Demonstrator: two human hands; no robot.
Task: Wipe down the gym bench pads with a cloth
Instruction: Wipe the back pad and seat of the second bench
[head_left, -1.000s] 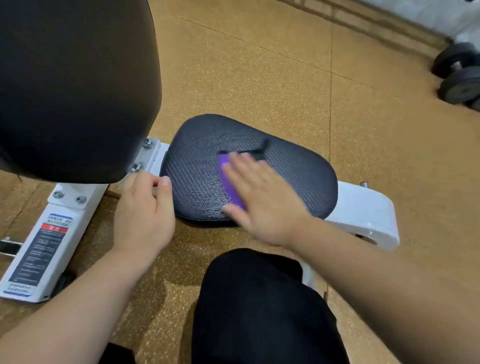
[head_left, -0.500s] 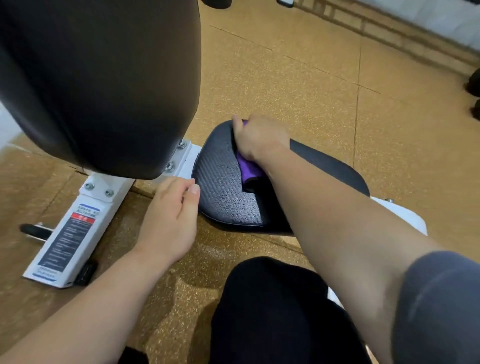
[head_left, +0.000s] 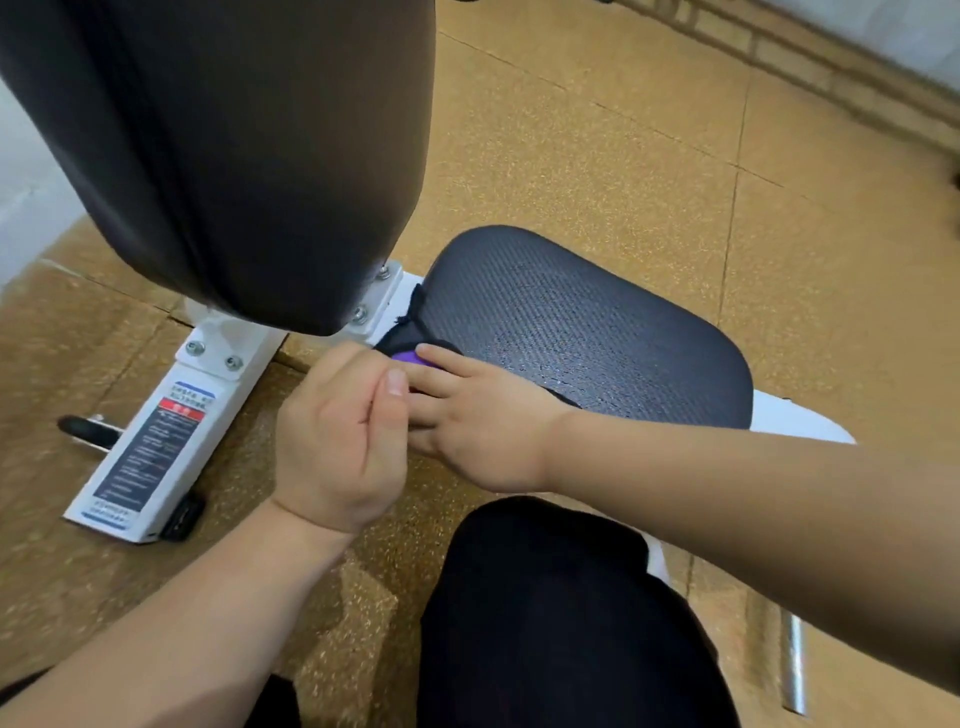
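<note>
— What stood at the left?

— The white frame (head_left: 156, 441) with its printed label, low on the floor. Above it was the big dark back pad (head_left: 234, 156), tilted up. No hand touched either.

— And the left hand?

— The left hand (head_left: 337, 436) sat just off the near left corner of the seat pad (head_left: 597, 332). Its fingers were curled in and the thumb lay on the forefinger. The fingertips were hidden, so I could not tell whether it pinched the cloth or held nothing.

— Where was the cloth?

— The cloth (head_left: 408, 357), purple with a black part, lay bunched at the seat pad's left edge. The black part draped over that edge toward the frame.

— Which hand had it?

— The right hand (head_left: 483, 421). It came in from the right with its fingers stretched out fairly straight. They pressed flat on the purple part and were not wrapped round it.

— So which way did the work lie?

— To the right. The seat pad's long axis ran from that left edge off to the right and a little toward the person. Nearly all of its textured top lay bare on that side of the fingers, with the cloth at the very end of it. As I judged it, the next stroke had to go rightward along that axis, with the right hand drawing the cloth toward its own wrist. The left hand was just as near but sat off the pad, so it was poorly placed to push.

— And the back pad?

— Nothing showed whether it had been wiped.
</note>
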